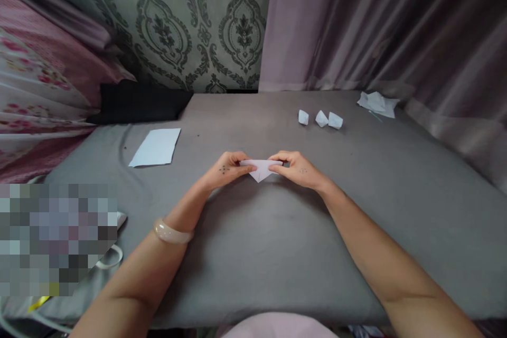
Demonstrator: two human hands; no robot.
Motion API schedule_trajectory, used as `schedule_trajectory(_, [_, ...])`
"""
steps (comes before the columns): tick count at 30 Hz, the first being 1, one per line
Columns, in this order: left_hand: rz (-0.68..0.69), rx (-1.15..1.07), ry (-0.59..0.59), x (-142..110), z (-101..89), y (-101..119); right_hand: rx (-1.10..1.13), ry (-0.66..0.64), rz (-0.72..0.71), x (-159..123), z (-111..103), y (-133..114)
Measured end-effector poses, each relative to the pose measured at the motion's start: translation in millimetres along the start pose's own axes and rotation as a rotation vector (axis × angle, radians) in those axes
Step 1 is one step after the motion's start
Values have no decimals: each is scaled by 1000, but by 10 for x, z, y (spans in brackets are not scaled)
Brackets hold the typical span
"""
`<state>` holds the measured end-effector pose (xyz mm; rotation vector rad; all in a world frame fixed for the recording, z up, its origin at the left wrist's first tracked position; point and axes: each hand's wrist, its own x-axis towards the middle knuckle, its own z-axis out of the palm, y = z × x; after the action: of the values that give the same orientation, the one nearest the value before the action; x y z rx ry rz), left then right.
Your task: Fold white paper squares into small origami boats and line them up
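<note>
The left hand [227,169] and right hand [295,170] clamp opposite ends of a folded white paper triangle [260,167] at the centre of the frame. Its long edge runs side to side between them, its point aimed down the frame, with neither hand clearly nearer. Three small folded paper pieces [321,119] lie toward the upper right.

From where I'm watching, this reads as a bedroom in someone's home. A soft grey sheet [415,211] stretched over what looks like a low bed carries the work, and its far edge meets damask wallpaper [190,21]. A mauve curtain [356,21] hangs along the far right corner, and flowered pink bedding [35,74] is heaped along the left edge beside a dark cloth [138,103].
</note>
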<state>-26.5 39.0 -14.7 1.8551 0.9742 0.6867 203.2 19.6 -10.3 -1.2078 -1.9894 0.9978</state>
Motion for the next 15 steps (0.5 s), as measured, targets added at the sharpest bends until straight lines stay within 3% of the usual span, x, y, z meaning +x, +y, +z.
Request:
schedule_trajectory(3, [248,215,117,4,15,20,-254,61,-159,-16,-34,-65])
schedule_trajectory(7, [558,668,297,-8,52,8,-755,217,-385,-37,-12,-132])
schedule_trajectory(11, [565,998,217,-39,103,4,-996,236,-421,-65,103,-89])
schedule_trajectory(15, [474,1070,45,-43,180,-7,-1031,134,-362,-102,220,1])
